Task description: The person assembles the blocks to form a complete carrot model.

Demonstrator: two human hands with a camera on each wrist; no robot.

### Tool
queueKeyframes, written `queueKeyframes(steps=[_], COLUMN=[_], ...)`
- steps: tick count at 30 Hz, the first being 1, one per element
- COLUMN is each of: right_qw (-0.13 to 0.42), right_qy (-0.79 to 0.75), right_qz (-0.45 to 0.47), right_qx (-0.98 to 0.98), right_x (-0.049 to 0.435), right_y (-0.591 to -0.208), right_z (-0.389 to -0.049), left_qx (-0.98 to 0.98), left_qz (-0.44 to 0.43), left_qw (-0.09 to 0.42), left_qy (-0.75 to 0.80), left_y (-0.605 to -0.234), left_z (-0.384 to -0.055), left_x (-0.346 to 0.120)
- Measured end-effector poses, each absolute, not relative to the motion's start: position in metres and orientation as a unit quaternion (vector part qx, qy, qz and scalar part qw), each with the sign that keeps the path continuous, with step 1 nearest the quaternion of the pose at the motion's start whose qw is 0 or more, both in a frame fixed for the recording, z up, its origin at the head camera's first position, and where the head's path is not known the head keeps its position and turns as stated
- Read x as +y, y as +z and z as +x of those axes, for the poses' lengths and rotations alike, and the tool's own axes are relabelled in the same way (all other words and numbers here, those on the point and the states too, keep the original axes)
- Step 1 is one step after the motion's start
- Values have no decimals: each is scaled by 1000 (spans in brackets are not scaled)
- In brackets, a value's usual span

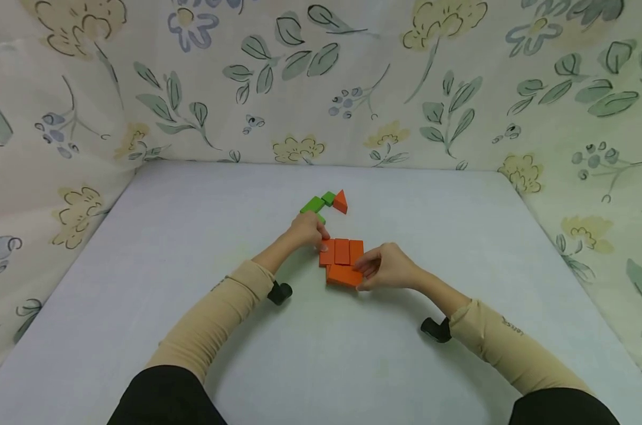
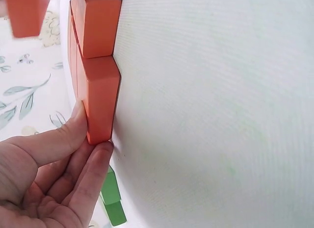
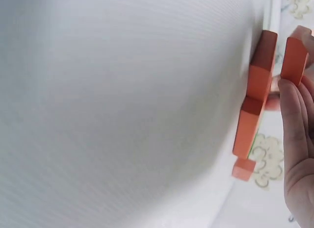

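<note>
Several orange blocks (image 1: 342,251) stand against one another on the white table. My left hand (image 1: 308,230) is at the left end of this group. In the left wrist view its thumb and fingertips pinch the end of an orange block (image 2: 100,98) that stands on the table. My right hand (image 1: 388,268) is at the group's right side. It pinches another orange block (image 3: 294,56) between thumb and fingers, raised above the standing ones in the right wrist view. That raised block also shows, blurred, at the top left of the left wrist view.
Beyond my left hand lie green blocks (image 1: 312,205), partly hidden by it, and an orange triangular block (image 1: 341,202). A floral cloth (image 1: 352,136) rises around the back and sides of the table (image 1: 321,366). A black wrist camera (image 1: 280,293) hangs under my left wrist.
</note>
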State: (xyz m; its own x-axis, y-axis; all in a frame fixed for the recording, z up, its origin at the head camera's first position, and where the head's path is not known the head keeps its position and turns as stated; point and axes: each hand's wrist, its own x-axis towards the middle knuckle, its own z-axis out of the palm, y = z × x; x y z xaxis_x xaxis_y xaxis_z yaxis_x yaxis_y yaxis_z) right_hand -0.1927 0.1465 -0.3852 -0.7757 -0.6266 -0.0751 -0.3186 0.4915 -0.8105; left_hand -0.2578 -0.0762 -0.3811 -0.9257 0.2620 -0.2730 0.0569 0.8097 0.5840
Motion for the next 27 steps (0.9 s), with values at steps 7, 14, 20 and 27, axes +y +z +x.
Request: queueKeyframes(steps=[7, 14, 20, 27], right_qw=[180, 143, 136, 113], right_qy=[-385, -317, -298, -280], right_qz=[-335, -374, -378, -386], right_qx=[841, 860, 866, 871], right_x=[147, 145, 141, 139], right_y=[-397, -397, -394, -391], right_z=[-188, -182, -178, -173], left_qx=[938, 933, 934, 935], left_qz=[86, 83, 87, 91], left_qw=[169, 172, 173, 169], left_qy=[291, 304, 301, 299], left_y=[-382, -383, -382, -383], left_z=[-258, -259, -258, -259], left_x=[-77, -76, -76, -76])
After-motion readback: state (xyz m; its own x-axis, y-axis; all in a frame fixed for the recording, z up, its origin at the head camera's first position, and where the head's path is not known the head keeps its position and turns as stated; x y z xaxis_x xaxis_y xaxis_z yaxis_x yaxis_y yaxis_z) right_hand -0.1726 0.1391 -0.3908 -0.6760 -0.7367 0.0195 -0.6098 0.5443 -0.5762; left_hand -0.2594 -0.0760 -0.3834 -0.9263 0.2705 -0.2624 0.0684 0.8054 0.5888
